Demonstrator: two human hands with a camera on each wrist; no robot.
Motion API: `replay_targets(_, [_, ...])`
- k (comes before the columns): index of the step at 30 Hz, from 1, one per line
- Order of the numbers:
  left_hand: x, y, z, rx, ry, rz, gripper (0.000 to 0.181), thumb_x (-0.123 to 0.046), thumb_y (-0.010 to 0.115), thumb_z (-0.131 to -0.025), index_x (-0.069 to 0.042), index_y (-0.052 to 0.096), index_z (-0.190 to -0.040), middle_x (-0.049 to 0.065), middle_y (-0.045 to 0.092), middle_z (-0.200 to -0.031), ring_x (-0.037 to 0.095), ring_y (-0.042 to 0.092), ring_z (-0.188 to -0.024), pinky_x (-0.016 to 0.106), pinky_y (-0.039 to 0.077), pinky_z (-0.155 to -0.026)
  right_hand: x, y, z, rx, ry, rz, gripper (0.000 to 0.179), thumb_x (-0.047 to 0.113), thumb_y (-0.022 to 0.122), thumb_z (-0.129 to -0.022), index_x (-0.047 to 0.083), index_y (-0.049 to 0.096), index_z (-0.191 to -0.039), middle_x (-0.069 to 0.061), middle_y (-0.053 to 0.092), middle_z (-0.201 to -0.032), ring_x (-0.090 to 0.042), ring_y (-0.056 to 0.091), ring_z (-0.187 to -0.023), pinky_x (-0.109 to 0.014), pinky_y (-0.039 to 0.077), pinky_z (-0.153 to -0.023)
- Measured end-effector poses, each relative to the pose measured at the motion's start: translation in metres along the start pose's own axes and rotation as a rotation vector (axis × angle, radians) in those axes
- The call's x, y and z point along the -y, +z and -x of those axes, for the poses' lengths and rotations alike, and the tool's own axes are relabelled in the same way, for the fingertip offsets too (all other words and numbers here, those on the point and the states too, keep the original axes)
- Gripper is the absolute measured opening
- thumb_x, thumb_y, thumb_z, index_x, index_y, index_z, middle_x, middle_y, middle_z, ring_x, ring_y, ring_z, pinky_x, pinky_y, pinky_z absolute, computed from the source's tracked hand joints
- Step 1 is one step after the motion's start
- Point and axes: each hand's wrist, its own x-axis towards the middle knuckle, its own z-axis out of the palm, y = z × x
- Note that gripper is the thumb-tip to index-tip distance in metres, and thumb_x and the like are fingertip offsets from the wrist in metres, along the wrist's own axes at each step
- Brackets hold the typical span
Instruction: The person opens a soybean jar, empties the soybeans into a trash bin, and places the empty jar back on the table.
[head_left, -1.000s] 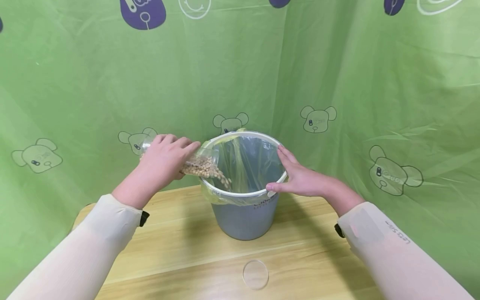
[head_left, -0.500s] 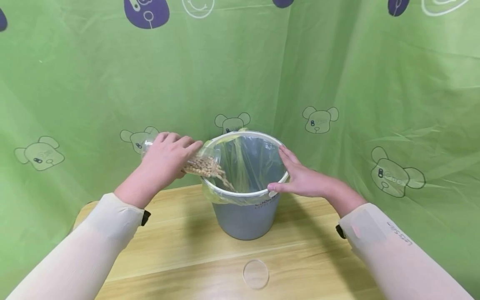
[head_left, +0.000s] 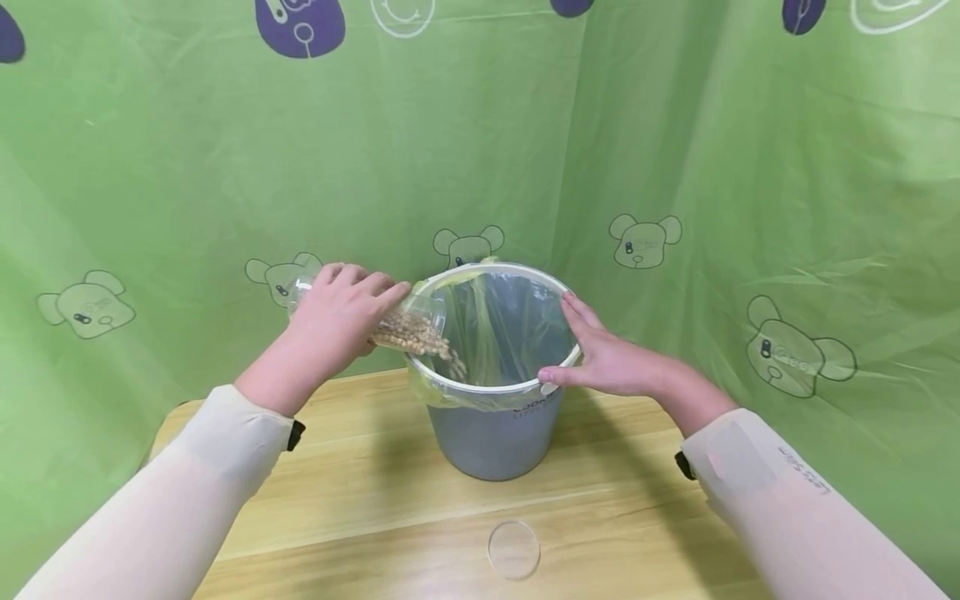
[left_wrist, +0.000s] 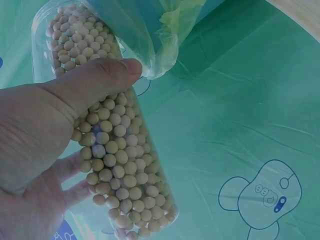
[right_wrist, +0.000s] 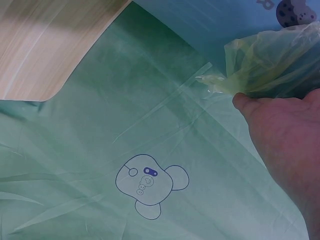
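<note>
Little has changed: the left hand grips the jar, tilted over the bin, beads still spilling inside, so pouring seems unfinished; the right hand rests spread against the rim.

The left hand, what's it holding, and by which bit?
The left hand grips a clear jar around its side, between mouth and base.

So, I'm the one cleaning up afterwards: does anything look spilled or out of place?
Nothing stands out. The left hand holds the clear container tilted, its tan balls pouring into the lined bin; I see none on the table. The clear disc lies flat there.
</note>
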Motion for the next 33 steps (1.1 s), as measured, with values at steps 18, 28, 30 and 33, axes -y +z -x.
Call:
replay_targets(18, [-0.0005, -0.0016, 0.001, -0.022, 0.008, -0.009, 0.097, -0.018, 0.103, -0.07, -0.021, 0.057, -0.155, 0.008, 0.069, -0.148, 0.041, 0.061, -0.135, 0.063, 0.046, -0.121, 0.0011, 0.0009, -0.0018, -0.004, -0.007, 0.011, 0.128, 0.066, 0.071, -0.096, 0.003, -0.012, -0.172, -0.011, -0.026, -0.181, -0.057, 0.004, -0.166, -0.074, 0.019, -0.13])
replay_targets(28, [-0.001, -0.0009, -0.0007, -0.078, 0.027, -0.014, 0.094, -0.015, 0.103, -0.068, -0.022, 0.06, -0.151, 0.007, 0.072, -0.144, 0.039, 0.061, -0.134, 0.062, 0.047, -0.12, 0.003, -0.0004, -0.0005, -0.002, 0.001, 0.016, 0.128, 0.066, 0.07, -0.096, 0.003, -0.012, -0.172, -0.012, -0.026, -0.181, -0.058, 0.005, -0.165, -0.074, 0.019, -0.13])
replay_targets(30, [-0.0014, -0.0014, -0.0003, -0.084, 0.028, -0.013, 0.093, -0.014, 0.103, -0.068, -0.022, 0.061, -0.15, 0.007, 0.072, -0.143, 0.039, 0.061, -0.134, 0.061, 0.047, -0.12, 0.0035, -0.0005, -0.0007, -0.001, -0.001, 0.015, 0.128, 0.066, 0.071, -0.097, 0.002, -0.012, -0.172, -0.012, -0.025, -0.181, -0.058, 0.005, -0.165, -0.074, 0.019, -0.13])
replay_targets(33, [-0.0021, -0.0027, 0.0004, -0.094, 0.031, -0.011, 0.09, -0.012, 0.103, -0.068, -0.022, 0.062, -0.148, 0.007, 0.073, -0.141, 0.039, 0.061, -0.133, 0.061, 0.047, -0.12, 0.0036, -0.0001, -0.0011, -0.001, -0.003, 0.017, 0.128, 0.066, 0.071, -0.097, 0.002, -0.011, -0.172, -0.012, -0.025, -0.181, -0.058, 0.004, -0.165, -0.074, 0.018, -0.13])
